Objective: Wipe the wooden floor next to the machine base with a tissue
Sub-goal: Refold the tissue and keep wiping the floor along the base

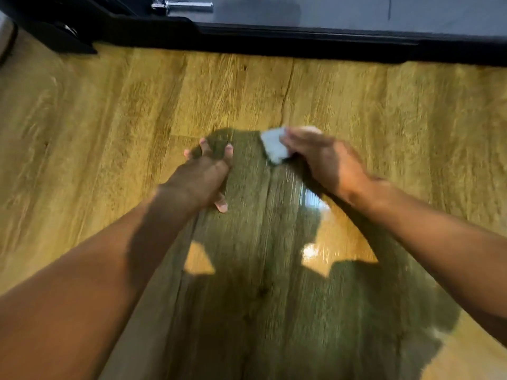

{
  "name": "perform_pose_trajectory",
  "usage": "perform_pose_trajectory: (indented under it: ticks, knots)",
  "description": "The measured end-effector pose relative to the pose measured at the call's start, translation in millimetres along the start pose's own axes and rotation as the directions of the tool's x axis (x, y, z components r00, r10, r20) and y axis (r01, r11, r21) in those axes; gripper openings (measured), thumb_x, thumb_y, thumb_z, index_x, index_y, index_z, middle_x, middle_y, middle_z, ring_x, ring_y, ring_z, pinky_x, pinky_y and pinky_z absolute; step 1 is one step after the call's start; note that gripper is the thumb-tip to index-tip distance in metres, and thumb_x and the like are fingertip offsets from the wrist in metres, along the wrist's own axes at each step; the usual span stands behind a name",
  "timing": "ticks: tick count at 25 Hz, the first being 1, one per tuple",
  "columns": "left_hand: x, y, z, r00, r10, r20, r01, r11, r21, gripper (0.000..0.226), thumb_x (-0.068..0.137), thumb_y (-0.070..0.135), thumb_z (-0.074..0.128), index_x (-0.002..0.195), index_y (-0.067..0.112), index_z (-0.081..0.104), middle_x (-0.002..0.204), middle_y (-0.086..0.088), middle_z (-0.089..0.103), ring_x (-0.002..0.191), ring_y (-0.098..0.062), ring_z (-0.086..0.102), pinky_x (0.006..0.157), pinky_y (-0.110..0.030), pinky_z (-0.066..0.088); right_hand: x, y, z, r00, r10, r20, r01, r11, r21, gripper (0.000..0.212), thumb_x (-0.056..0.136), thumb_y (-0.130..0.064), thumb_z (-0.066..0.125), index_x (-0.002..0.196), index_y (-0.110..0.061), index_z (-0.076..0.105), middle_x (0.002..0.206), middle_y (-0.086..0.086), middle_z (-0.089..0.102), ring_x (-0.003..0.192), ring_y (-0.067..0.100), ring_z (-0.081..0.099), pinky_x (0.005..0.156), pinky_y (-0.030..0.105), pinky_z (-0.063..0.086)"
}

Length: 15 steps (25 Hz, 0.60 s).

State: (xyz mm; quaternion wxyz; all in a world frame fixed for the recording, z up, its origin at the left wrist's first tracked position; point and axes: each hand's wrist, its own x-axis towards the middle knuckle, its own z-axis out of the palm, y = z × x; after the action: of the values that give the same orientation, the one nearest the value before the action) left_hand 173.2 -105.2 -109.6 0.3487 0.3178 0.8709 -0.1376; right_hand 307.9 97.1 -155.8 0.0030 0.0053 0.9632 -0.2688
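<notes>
- The floor (82, 133) is made of wooden planks, yellow-brown with a streaky grain. Seams run between the boards, and the surface is glossy enough to throw bright patches of reflected light.
- A short chrome bar (186, 5), round and shiny, sticks out at the top edge.
- The left hand (204, 174) lies palm down on the wood. Its fingers are spread apart and straight, and it holds nothing.
- The tissue (274, 146) is a small, pale, crumpled wad. It lies on the floor in the shadowed patch, between the two hands and well short of the machine.
- The right hand (326, 157) is blurred. Its fingers are stretched fairly straight over the tissue, pressing it onto the boards.
- The machine base (384, 46) is a long black matt strip across the top, with a smooth grey panel above it.
</notes>
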Motion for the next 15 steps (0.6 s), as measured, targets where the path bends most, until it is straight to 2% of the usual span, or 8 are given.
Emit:
perform_pose_trajectory:
  ticks: [1, 2, 4, 6, 9, 11, 13, 15]
  knots:
    - [-2.4, -2.2, 0.2, 1.000, -0.006, 0.001, 0.006, 1.000, 0.001, 0.128, 0.067, 0.030, 0.083, 0.150, 0.020, -0.013, 0.150, -0.032, -0.017, 0.137, -0.055, -0.001, 0.110, -0.058, 0.025, 10.5, -2.0, -0.1, 0.993, 0.079, -0.089, -0.079, 0.997, 0.006, 0.051, 0.092, -0.001, 0.048, 0.139, -0.020, 0.045, 0.149, -0.001, 0.038, 0.136, 0.016, 0.037, 0.113, 0.032, 0.029]
    - [-4.6, -1.6, 0.8, 1.000, -0.003, 0.005, 0.003, 1.000, 0.007, 0.127, 0.067, 0.032, 0.083, 0.150, 0.017, -0.012, 0.149, -0.035, -0.015, 0.137, -0.056, -0.001, 0.109, -0.057, 0.025, 10.0, -2.8, -1.5, 0.996, 0.025, -0.091, -0.029, 0.998, -0.051, 0.048, 0.092, -0.004, 0.044, 0.138, -0.016, 0.047, 0.147, 0.003, 0.041, 0.133, 0.021, 0.041, 0.111, 0.033, 0.032]
    - [-2.0, -0.2, 2.7, 1.000, 0.029, 0.007, -0.029, 0.998, 0.064, 0.126, 0.069, 0.037, 0.080, 0.149, 0.012, -0.014, 0.147, -0.039, -0.013, 0.135, -0.057, 0.001, 0.108, -0.056, 0.024, -19.6, -1.1, 9.2, 0.982, -0.175, 0.073, 0.176, 0.984, -0.010, 0.045, 0.093, -0.010, 0.037, 0.136, -0.014, 0.049, 0.143, 0.007, 0.046, 0.130, 0.025, 0.044, 0.109, 0.039, 0.033]
    - [-1.2, -4.2, 3.5, 0.999, 0.018, 0.038, -0.020, 0.999, 0.037, 0.125, 0.072, 0.037, 0.079, 0.148, 0.017, -0.018, 0.147, -0.036, -0.021, 0.134, -0.059, -0.003, 0.107, -0.056, 0.025, -2.6, 24.3, -10.4, 0.954, -0.290, 0.073, 0.294, 0.955, -0.049, 0.045, 0.095, -0.008, 0.040, 0.138, -0.019, 0.048, 0.145, 0.002, 0.044, 0.133, 0.022, 0.042, 0.110, 0.041, 0.035]
    - [1.2, -5.9, 2.8, 0.999, 0.006, 0.053, -0.006, 1.000, -0.008, 0.120, 0.077, 0.034, 0.076, 0.147, 0.026, -0.021, 0.148, -0.028, -0.028, 0.136, -0.056, -0.007, 0.106, -0.056, 0.029, 80.2, 68.4, -47.4, 0.993, 0.111, -0.051, -0.113, 0.993, -0.039, 0.049, 0.095, -0.004, 0.041, 0.140, -0.022, 0.045, 0.150, -0.002, 0.037, 0.138, 0.021, 0.034, 0.111, 0.042, 0.032]
    - [0.1, -7.4, 4.9, 0.999, 0.003, 0.045, -0.003, 1.000, -0.001, 0.117, 0.079, 0.033, 0.074, 0.146, 0.027, -0.022, 0.148, -0.028, -0.028, 0.136, -0.056, -0.006, 0.105, -0.054, 0.032, 85.8, 59.8, -44.3, 0.967, 0.203, -0.156, -0.212, 0.976, -0.043, 0.042, 0.099, -0.011, 0.041, 0.139, -0.021, 0.046, 0.149, 0.000, 0.039, 0.135, 0.023, 0.039, 0.110, 0.040, 0.034]
    - [-1.0, -9.0, 5.8, 0.999, 0.005, 0.053, -0.005, 1.000, -0.001, 0.117, 0.079, 0.033, 0.074, 0.147, 0.025, -0.021, 0.147, -0.030, -0.028, 0.135, -0.058, -0.006, 0.104, -0.054, 0.033, 50.7, 40.4, -27.3, 0.999, -0.038, 0.001, 0.037, 0.992, -0.117, 0.041, 0.099, -0.015, 0.048, 0.139, -0.021, 0.046, 0.146, 0.005, 0.042, 0.129, 0.026, 0.046, 0.105, 0.042, 0.040]
    - [0.2, -8.3, 5.1, 0.998, 0.013, 0.059, -0.014, 1.000, 0.010, 0.116, 0.079, 0.033, 0.073, 0.147, 0.025, -0.021, 0.147, -0.030, -0.028, 0.134, -0.059, -0.006, 0.104, -0.055, 0.033, 38.9, 46.7, -39.5, 0.960, -0.234, 0.151, 0.255, 0.956, -0.143, 0.042, 0.096, -0.022, 0.052, 0.137, -0.029, 0.046, 0.141, 0.000, 0.049, 0.122, 0.027, 0.054, 0.095, 0.041, 0.050]
